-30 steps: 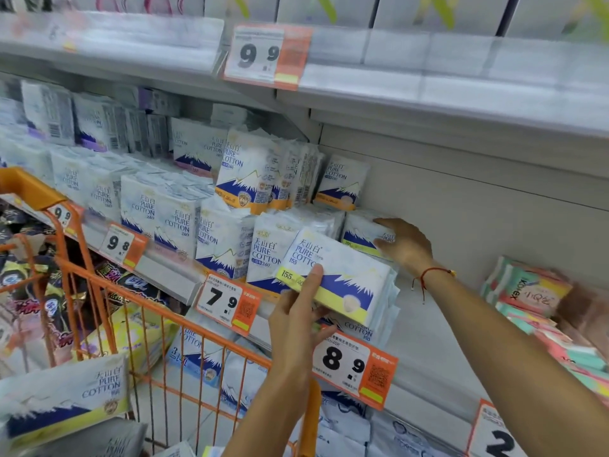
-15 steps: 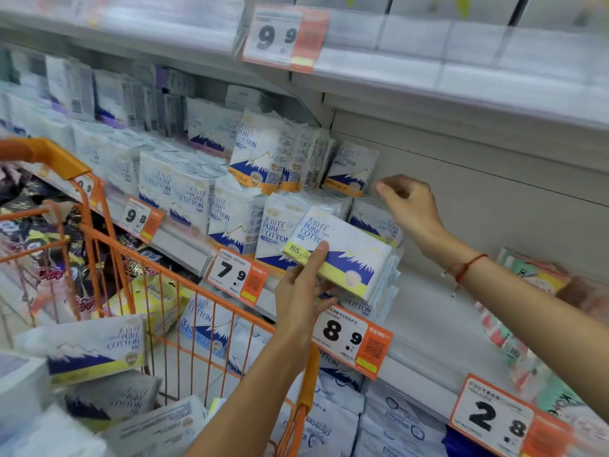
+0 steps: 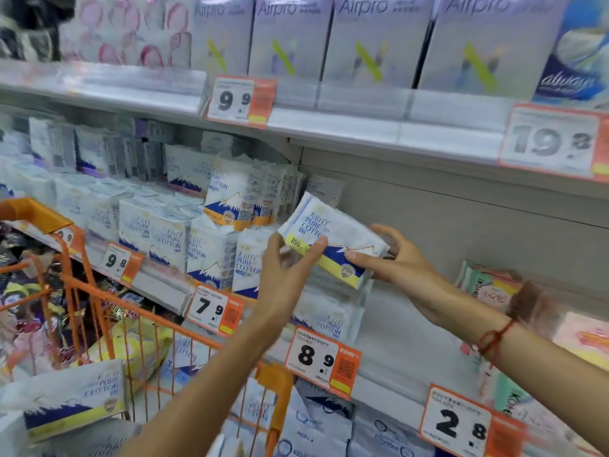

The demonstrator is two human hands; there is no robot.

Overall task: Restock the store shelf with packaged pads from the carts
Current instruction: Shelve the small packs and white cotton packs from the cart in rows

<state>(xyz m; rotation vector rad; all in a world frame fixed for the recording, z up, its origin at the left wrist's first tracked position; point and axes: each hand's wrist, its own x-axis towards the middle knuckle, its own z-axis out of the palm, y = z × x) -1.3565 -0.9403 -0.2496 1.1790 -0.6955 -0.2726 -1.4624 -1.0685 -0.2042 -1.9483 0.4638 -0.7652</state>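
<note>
The shelf is a flat pale metal board with a plastic price rail; above its 8.9 tag lies a short stack of packs, glossy soft film. Left of the tag stands the orange wire cart, with more packs inside. Just above the stack, tilted in the air, is the pad pack: a thin rectangular pillow of crinkly film, probably light, squashy and somewhat slippery, best held by its short ends. The left hand pinches its near lower edge; the right hand clasps its far end, fingers curled round.
</note>
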